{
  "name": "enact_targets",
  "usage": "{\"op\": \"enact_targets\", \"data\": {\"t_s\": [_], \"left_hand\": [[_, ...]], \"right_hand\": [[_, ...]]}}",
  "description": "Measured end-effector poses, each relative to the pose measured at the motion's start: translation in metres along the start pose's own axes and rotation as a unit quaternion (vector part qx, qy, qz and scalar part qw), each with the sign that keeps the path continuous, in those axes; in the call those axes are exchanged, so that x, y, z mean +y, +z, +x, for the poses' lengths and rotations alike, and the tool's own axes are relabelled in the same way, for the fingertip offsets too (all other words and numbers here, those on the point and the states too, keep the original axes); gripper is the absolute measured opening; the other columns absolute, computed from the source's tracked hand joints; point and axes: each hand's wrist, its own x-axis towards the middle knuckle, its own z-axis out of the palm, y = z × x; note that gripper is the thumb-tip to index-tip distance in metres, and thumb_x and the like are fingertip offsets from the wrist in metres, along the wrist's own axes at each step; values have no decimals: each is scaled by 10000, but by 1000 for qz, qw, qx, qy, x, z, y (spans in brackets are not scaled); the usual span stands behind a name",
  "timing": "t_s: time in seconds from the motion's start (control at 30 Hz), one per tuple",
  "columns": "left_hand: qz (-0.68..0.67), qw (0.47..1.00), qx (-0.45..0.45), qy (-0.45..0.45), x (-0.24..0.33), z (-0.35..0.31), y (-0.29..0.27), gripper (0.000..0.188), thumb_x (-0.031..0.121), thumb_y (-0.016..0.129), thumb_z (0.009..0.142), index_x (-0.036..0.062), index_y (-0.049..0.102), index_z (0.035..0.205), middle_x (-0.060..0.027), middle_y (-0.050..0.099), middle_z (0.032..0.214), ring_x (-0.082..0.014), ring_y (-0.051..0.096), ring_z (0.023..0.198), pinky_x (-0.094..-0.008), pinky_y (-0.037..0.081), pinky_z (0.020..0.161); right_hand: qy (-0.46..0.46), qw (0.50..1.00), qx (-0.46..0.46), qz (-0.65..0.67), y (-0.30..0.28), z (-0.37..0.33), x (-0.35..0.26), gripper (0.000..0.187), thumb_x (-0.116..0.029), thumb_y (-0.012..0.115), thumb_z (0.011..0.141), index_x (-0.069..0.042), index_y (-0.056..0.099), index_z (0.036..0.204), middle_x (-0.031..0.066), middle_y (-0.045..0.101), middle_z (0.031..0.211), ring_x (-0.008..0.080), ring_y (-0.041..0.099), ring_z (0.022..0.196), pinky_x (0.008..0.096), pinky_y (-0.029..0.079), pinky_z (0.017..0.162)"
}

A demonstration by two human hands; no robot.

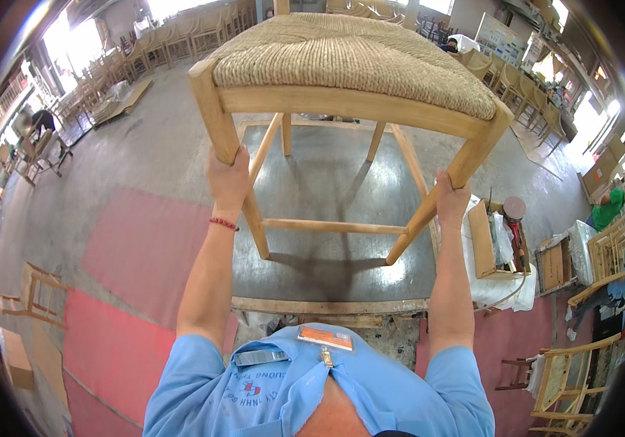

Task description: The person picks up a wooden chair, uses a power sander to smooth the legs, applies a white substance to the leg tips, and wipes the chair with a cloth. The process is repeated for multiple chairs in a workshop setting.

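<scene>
A light wooden chair (pixel 356 100) with a woven rush seat (pixel 356 51) fills the upper middle of the view, over a dark, smooth-topped work table (pixel 320 280). My left hand (pixel 229 175) is closed round its near left leg, below the seat rail. Round the near right leg my right hand (pixel 452 198) is closed at a similar height. A low stretcher (pixel 334 226) joins the two near legs. Whether the leg ends touch the table top I cannot tell. The upper part of the chair beyond the seat is mostly cut off by the frame's top edge.
Right of the table, a wooden box (pixel 484 240) stands beside a red-bodied sander (pixel 514 218) with a round disc. Red mats (pixel 119 342) cover floor at left. A small chair frame (pixel 36 295) lies far left; more chair frames (pixel 575 379) stand at right. Rows of chairs line the back.
</scene>
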Motion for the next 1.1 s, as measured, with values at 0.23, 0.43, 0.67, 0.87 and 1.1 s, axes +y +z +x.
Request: {"op": "enact_targets", "data": {"t_s": [0.23,0.43,0.67,0.87,1.1], "left_hand": [[1,1000,-7,24,36,3,-18,266,192,656,835,-11,604,999,-108,629,770,-176,600,714,-331,483,680],[25,999,-20,-13,44,10,-21,258,200,661,853,-30,638,970,-35,638,789,-102,562,712,-285,467,648],[-16,999,-38,-25,38,10,-23,285,228,647,859,-24,636,990,-60,632,786,-130,567,722,-299,463,678],[-84,994,-63,-35,57,47,-26,632,569,485,925,-39,639,1000,-84,647,845,-146,581,786,-290,459,713],[-69,994,7,-79,63,73,5,805,718,401,887,-49,646,915,-112,648,761,-189,626,723,-317,486,666]], "right_hand": [[-58,996,-55,-32,-30,15,-49,316,-213,661,881,39,588,1058,83,650,897,150,595,828,297,469,745],[-94,990,-36,-94,-34,25,-52,385,-275,650,886,62,612,1068,112,664,937,155,602,857,291,461,785],[-102,989,-42,-99,-39,23,-43,425,-306,629,912,67,606,1115,114,665,955,164,601,872,288,462,799],[18,990,-82,113,-30,63,-69,557,-467,541,940,56,600,1125,124,649,961,185,611,840,308,483,754],[36,987,-41,149,12,87,-82,589,-535,605,871,39,631,1002,110,639,820,173,609,685,288,478,613]]}}
